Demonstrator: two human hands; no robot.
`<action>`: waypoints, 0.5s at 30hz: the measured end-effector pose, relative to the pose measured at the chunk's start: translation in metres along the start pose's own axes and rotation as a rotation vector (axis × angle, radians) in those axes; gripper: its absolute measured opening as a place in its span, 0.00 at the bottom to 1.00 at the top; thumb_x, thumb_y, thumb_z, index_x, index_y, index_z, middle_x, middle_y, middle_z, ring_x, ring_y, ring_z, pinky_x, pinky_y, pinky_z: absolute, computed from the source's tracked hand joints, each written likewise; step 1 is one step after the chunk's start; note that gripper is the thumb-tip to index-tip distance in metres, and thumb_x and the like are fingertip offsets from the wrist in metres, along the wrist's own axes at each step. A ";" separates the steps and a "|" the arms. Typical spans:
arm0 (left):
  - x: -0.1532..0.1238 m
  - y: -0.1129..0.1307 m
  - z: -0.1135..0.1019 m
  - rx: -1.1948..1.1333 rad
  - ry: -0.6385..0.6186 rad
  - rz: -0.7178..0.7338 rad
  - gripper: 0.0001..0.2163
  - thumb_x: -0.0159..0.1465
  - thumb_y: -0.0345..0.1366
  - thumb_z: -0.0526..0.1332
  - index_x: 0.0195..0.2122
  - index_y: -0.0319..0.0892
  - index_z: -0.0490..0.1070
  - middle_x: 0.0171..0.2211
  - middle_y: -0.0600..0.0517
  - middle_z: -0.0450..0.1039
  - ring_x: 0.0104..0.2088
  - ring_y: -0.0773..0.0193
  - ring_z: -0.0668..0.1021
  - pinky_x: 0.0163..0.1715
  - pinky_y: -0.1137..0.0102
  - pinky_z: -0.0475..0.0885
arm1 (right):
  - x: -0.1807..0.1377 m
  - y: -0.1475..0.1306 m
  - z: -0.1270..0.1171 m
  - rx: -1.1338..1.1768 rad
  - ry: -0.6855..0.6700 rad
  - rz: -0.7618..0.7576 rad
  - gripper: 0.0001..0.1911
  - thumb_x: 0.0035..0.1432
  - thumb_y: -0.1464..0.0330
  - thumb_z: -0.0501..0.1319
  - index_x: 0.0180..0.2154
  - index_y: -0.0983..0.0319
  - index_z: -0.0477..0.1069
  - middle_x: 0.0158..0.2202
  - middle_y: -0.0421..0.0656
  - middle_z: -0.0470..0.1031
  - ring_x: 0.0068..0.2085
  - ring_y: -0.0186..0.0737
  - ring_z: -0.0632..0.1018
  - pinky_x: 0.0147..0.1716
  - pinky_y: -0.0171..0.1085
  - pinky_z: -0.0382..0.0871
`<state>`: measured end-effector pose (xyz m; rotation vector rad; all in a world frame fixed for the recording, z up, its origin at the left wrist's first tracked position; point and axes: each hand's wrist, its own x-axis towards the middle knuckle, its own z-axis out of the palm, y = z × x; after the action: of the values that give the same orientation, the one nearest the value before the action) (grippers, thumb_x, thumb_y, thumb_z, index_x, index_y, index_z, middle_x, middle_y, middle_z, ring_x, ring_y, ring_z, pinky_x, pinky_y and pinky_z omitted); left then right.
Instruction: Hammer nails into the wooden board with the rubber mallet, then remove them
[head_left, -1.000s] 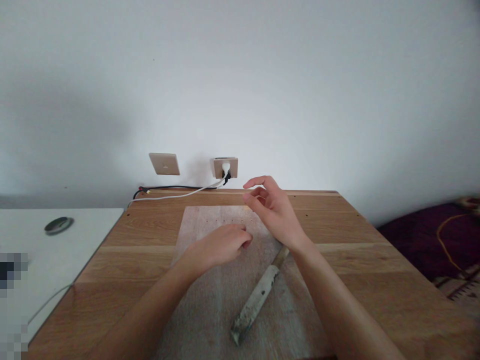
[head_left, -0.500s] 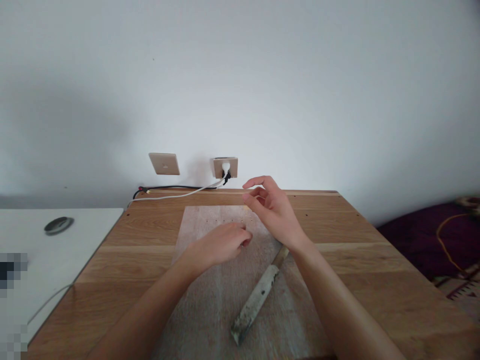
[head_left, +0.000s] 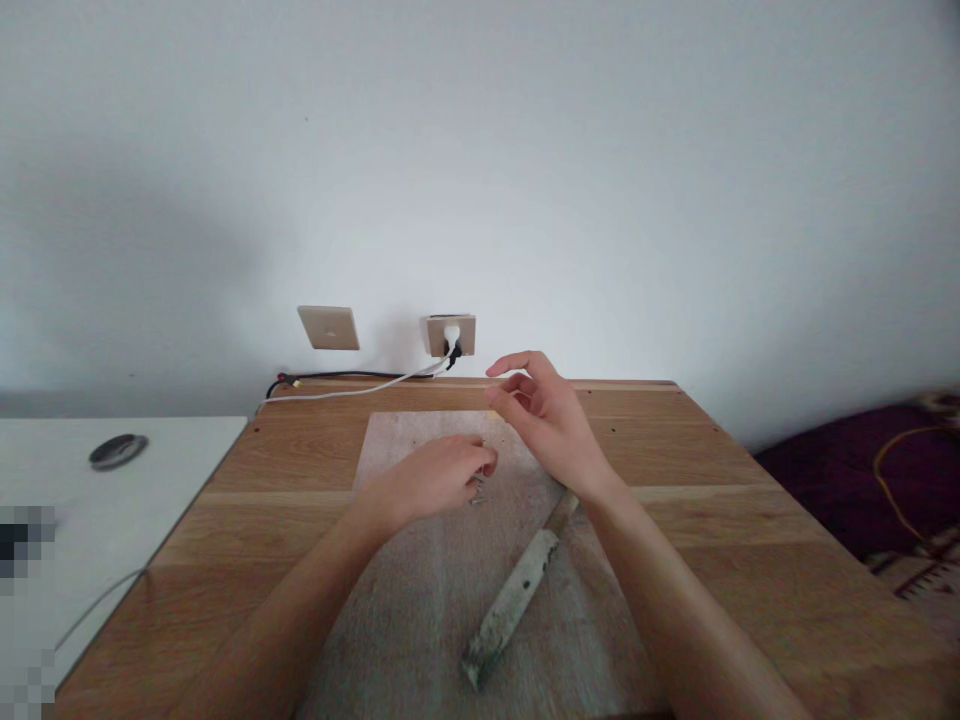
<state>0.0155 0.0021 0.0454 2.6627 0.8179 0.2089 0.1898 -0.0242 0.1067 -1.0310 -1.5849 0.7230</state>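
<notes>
My left hand (head_left: 435,475) is low over a pale, worn board (head_left: 420,620), its fingers curled together and pointing right. Just under its fingertips several small, thin metal pieces (head_left: 478,490), like nails, show on the board. Whether the fingers pinch one is hidden. My right hand (head_left: 546,415) is raised above the board's far right part, thumb and index finger apart with nothing visible between them. Below the right wrist a long tool (head_left: 514,605) lies slantwise on the board. It has a whitish, scuffed section, a dark near end and a wooden part running under the wrist.
The board rests on a wooden table (head_left: 247,520) against a white wall. A socket with plugs (head_left: 451,335) and cables (head_left: 337,394) are at the back. On the left, a white surface (head_left: 187,450) carries a dark round object (head_left: 118,451). Purple cloth (head_left: 840,480) lies at right.
My left hand has shifted slightly up and left, and the small metal pieces beneath its fingers have come into sight. My right hand and the long tool have stayed put.
</notes>
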 end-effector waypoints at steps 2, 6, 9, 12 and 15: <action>-0.003 -0.004 -0.010 -0.011 0.006 -0.032 0.08 0.63 0.24 0.58 0.36 0.43 0.72 0.38 0.51 0.76 0.40 0.59 0.78 0.40 0.67 0.67 | 0.000 -0.001 -0.001 0.005 0.003 -0.008 0.07 0.63 0.64 0.63 0.43 0.57 0.71 0.40 0.40 0.71 0.34 0.35 0.74 0.29 0.36 0.63; -0.016 -0.013 -0.030 -0.029 0.006 -0.102 0.06 0.63 0.25 0.59 0.34 0.43 0.72 0.34 0.54 0.74 0.35 0.62 0.75 0.37 0.69 0.65 | 0.000 -0.001 -0.002 0.026 0.028 -0.049 0.05 0.63 0.65 0.63 0.41 0.59 0.73 0.39 0.39 0.73 0.33 0.33 0.73 0.31 0.36 0.65; -0.022 -0.018 -0.036 -0.062 -0.008 -0.116 0.05 0.61 0.25 0.61 0.34 0.42 0.72 0.32 0.56 0.73 0.35 0.64 0.74 0.35 0.71 0.63 | -0.001 -0.005 -0.005 0.060 0.053 -0.059 0.05 0.65 0.65 0.63 0.40 0.59 0.74 0.35 0.38 0.74 0.32 0.32 0.73 0.32 0.35 0.67; -0.019 -0.018 -0.033 -0.102 -0.052 -0.125 0.04 0.61 0.27 0.63 0.34 0.43 0.74 0.33 0.55 0.75 0.35 0.63 0.76 0.35 0.71 0.64 | -0.004 -0.014 -0.012 0.074 0.063 -0.073 0.05 0.66 0.65 0.64 0.41 0.59 0.76 0.33 0.37 0.76 0.32 0.31 0.75 0.32 0.34 0.68; -0.009 -0.015 -0.023 -0.186 -0.109 -0.097 0.03 0.61 0.29 0.65 0.35 0.43 0.77 0.35 0.54 0.78 0.36 0.62 0.77 0.35 0.71 0.65 | -0.007 -0.026 -0.023 0.065 0.104 -0.110 0.04 0.67 0.66 0.64 0.41 0.59 0.78 0.33 0.37 0.77 0.33 0.31 0.77 0.33 0.32 0.70</action>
<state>-0.0049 0.0144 0.0606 2.4322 0.8467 0.1082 0.2055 -0.0435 0.1318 -0.9125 -1.5069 0.6319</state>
